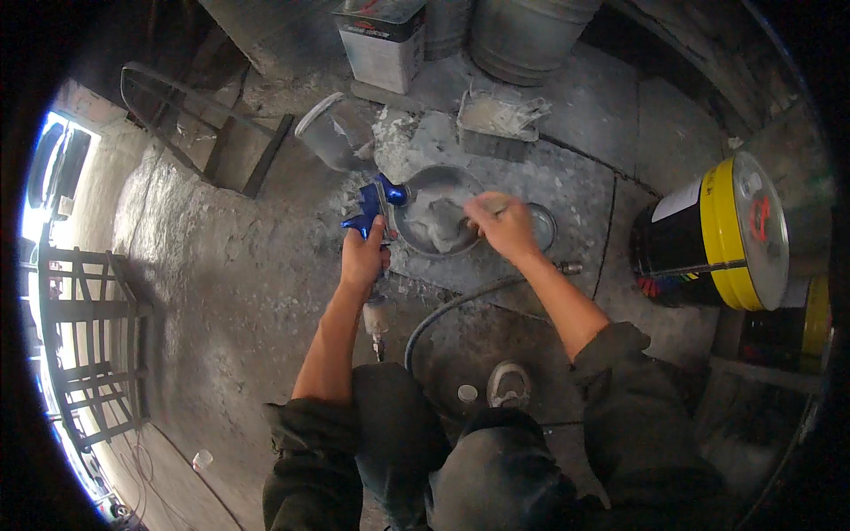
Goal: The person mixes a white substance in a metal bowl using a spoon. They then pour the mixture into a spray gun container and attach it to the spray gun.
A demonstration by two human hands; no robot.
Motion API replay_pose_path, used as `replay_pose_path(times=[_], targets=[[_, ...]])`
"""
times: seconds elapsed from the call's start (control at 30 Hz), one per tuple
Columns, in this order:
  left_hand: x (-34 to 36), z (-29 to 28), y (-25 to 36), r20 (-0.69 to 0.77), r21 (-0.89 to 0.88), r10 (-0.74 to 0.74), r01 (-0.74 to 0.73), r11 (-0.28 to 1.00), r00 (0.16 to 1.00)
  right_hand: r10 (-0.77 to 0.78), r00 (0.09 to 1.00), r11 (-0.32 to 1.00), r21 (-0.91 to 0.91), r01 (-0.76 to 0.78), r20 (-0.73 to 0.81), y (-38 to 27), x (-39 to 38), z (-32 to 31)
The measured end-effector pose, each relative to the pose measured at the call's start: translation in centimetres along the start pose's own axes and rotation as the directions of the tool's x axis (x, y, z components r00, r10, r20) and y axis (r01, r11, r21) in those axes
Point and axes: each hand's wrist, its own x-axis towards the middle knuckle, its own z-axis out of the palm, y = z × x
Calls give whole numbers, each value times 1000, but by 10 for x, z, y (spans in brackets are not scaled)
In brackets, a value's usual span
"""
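Note:
My left hand (361, 257) is wrapped round the handle of a blue spray gun (365, 223). The gun's front end reaches the left rim of a round grey basin (407, 234) on the floor. A pale, lumpy mass (440, 224) lies in the basin; whether it is cloth or paste I cannot tell. Over the basin's right side my right hand (506, 228) is closed, fingers pinched together. What it holds, if anything, is too small to make out. A round metal lid or tin (542, 227) is partly hidden behind that hand.
A dark hose (452, 305) curves across the floor near my shoe (509, 387). Beyond the basin are a tipped clear tub (335, 133), a crusted rectangular container (498, 137) and a square can (381, 53). A black-and-yellow drum (722, 234) stands at right, a metal frame (212, 133) at far left.

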Motion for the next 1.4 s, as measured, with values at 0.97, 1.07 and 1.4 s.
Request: replay_pose_path(times=[0.97,1.07,1.4], targets=[[13,-31,1,20,161,39,-41,986,999,11,1000,948,317,-2,-27,-27,-10,1],[11,-60,22,-19,274,51,-44,961,999,-68,997,997,30,69,-27,-16,7,-3],[-12,-117,84,92,876,193,-172,451,977,-244,928,807,-472,355,282,-4,19,16]])
